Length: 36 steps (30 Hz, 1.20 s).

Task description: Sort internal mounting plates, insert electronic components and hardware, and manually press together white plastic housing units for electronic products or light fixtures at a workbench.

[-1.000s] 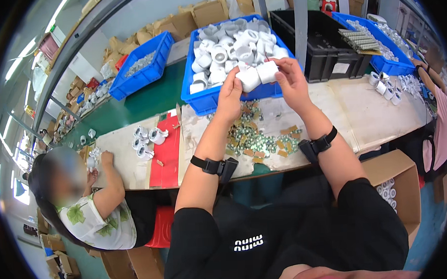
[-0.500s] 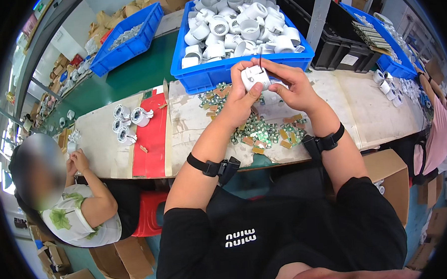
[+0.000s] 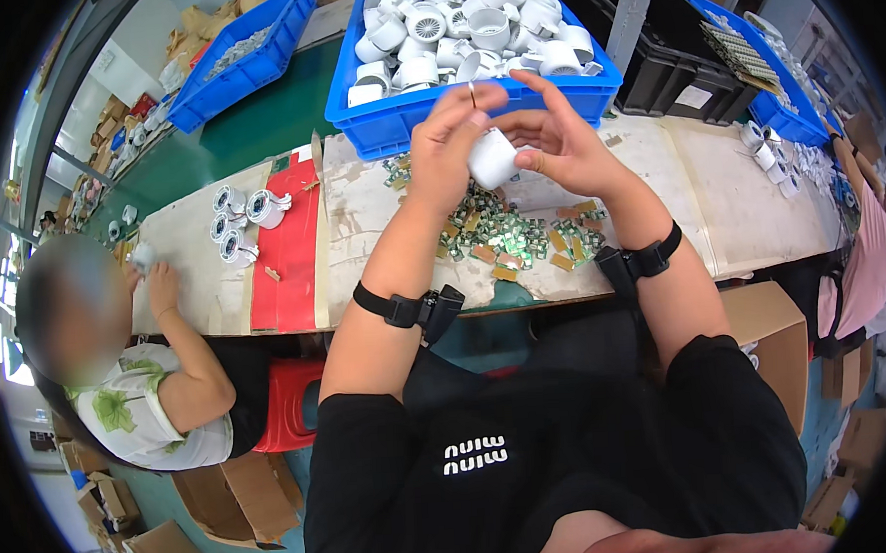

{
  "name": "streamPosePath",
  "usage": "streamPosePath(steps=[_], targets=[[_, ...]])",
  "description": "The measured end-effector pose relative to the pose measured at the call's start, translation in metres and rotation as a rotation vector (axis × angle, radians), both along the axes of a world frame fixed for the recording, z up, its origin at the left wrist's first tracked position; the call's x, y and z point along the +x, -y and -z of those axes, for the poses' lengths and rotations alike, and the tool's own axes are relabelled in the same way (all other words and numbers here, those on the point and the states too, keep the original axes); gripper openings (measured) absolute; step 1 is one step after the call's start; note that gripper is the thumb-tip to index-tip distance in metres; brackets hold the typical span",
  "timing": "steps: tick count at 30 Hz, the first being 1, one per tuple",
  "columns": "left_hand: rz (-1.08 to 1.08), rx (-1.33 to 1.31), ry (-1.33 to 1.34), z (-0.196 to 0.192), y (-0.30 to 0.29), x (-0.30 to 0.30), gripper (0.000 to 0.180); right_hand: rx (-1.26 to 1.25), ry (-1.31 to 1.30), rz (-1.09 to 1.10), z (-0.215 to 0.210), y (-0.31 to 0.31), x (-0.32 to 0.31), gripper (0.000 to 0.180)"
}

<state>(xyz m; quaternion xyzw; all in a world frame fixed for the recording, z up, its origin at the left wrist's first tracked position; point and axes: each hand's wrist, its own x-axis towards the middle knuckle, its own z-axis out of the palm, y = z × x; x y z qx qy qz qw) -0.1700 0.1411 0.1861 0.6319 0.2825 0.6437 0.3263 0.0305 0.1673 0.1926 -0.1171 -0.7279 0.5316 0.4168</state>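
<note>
A small white rounded plastic housing (image 3: 493, 159) is between my hands, tilted, its smooth side in view. The thumb and fingers of my right hand (image 3: 574, 150) hold it from the right, with the index finger raised. My left hand (image 3: 445, 143) is against its left side, thumb and fingers pinched together. From those left fingers a thin dark strip (image 3: 473, 93) sticks up; its lower end is hidden. Below on the table lies a pile of small green circuit boards (image 3: 505, 232) with yellowish pieces among them.
Ahead is a blue crate (image 3: 397, 125) heaped with white housings, beside a black crate (image 3: 687, 93). Several white round units (image 3: 231, 221) stand left, by a red strip (image 3: 289, 254). A person (image 3: 161, 388) works at the left. More white pieces (image 3: 769, 158) lie right.
The housing has turned, its smooth side now showing, and sits slightly lower and left. My left hand has shifted left, and the thin strip is now up at its fingers. The view has shifted a little.
</note>
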Motion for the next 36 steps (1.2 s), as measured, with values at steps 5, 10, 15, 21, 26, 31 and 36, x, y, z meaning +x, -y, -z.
streamPosePath(steps=[5,10,15,21,26,31,36], targets=[[0.160,-0.237,0.322,0.003,0.000,0.000,0.035,-0.280,0.088,0.188,0.005,-0.008,0.002,0.047],[0.136,-0.239,0.339,0.005,-0.006,-0.002,0.033,0.090,1.018,0.608,0.010,-0.004,-0.009,0.032],[0.100,-0.176,0.225,0.008,-0.010,0.001,0.035,0.175,0.997,0.569,0.029,-0.010,-0.006,0.021],[0.025,-0.156,0.119,0.004,-0.005,0.007,0.020,0.081,0.598,0.631,0.018,-0.023,0.012,0.012],[-0.161,-0.201,-0.089,0.002,0.005,0.011,0.010,-0.148,0.214,0.409,-0.021,-0.009,0.017,0.018],[-0.197,-0.146,-0.214,0.008,0.004,0.014,0.009,-0.124,0.236,0.322,-0.021,-0.004,0.017,0.028],[-0.264,-0.070,-0.296,-0.001,0.010,0.014,0.006,-0.129,0.276,0.318,-0.023,-0.004,0.020,0.017]])
